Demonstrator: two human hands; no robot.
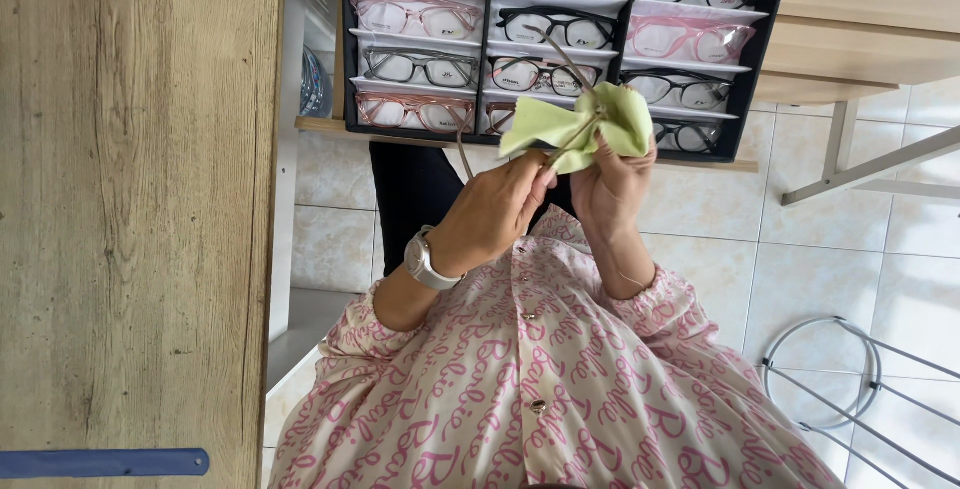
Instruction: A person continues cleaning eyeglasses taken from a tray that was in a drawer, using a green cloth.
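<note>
Pink-lettered fabric of the person's blouse [545,389] fills the near foreground, a watch [425,261] on the left wrist. Left hand [492,217] pinches a thin-framed pair of glasses [575,67] by one temple, fingers pressed together; right hand [612,189] is closed around a light green cloth [590,127] bunched over the frame, so the lenses are hidden. Beyond the hands sits a black display tray [745,79] with white compartments, each holding one pair of spectacles in black, pink or clear frames; its top row is cut off. A wooden panel [140,199] stands at one side, pale floor tiles [800,259] and a metal stand [850,389] at the other.
</note>
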